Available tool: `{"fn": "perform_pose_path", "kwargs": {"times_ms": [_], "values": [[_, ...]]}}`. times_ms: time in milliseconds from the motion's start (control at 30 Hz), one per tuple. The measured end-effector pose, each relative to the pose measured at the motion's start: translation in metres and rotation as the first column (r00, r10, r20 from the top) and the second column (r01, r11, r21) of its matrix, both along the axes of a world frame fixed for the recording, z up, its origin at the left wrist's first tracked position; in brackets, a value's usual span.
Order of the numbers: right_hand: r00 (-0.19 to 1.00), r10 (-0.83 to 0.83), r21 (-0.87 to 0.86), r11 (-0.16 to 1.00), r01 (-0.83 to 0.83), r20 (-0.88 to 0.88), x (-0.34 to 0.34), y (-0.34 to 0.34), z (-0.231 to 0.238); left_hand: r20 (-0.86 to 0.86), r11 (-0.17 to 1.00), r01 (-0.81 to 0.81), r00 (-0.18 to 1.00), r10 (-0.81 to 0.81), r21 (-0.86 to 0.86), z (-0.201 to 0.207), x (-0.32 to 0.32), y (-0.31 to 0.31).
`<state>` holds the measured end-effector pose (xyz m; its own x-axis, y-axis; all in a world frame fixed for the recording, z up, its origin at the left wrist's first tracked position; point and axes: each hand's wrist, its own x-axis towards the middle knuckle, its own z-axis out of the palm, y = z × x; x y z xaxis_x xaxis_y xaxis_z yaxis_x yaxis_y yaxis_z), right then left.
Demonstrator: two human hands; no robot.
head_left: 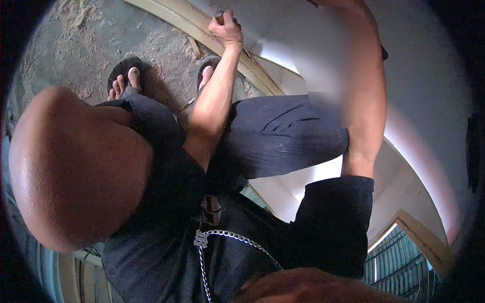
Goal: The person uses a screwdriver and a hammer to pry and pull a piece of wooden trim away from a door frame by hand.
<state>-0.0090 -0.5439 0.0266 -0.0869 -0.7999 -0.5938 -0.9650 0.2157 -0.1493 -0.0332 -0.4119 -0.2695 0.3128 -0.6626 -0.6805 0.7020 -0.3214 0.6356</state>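
Note:
My left hand [228, 33] is closed in a fist at the top middle, over a long pale wooden strip [177, 20]. It grips a tool with a round-ended brown handle [219, 18]. A thin dark piece shows beyond the fist's lower side, so the tool's exact kind is unclear. My right forearm [371, 108] reaches up along the right. The right hand lies at the top edge, mostly cut off, and its fingers are hidden. A blurred patch covers the area beside that forearm.
Two sandalled feet [126, 81] rest on a dusty concrete floor [60, 55] strewn with shavings. A small wooden offcut [195, 48] lies beside the strip. A bare knee-like shape [76, 166] fills the left, and a dark-trousered leg [283, 131] crosses the middle.

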Motion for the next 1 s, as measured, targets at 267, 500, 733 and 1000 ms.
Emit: {"fn": "perform_pose_path", "kwargs": {"times_ms": [267,500,733,1000], "values": [[0.936,0.353,0.143,0.927,-0.346,-0.02,-0.014,-0.01,-0.017,0.295,0.979,0.189,0.934,-0.203,0.076,0.015,-0.005,-0.005],[0.82,0.571,0.15,0.808,-0.57,0.043,0.005,-0.013,-0.016,0.299,0.963,0.246,0.916,-0.269,0.111,-0.011,0.0,0.002],[0.794,0.607,0.185,0.783,-0.594,-0.019,0.011,-0.027,-0.032,0.327,0.968,0.22,0.912,-0.248,0.118,0.001,0.005,0.0],[0.673,0.727,0.477,0.643,-0.599,-0.135,0.021,-0.031,-0.07,0.184,0.962,0.222,0.95,-0.25,0.162,0.006,0.003,0.002]]}}
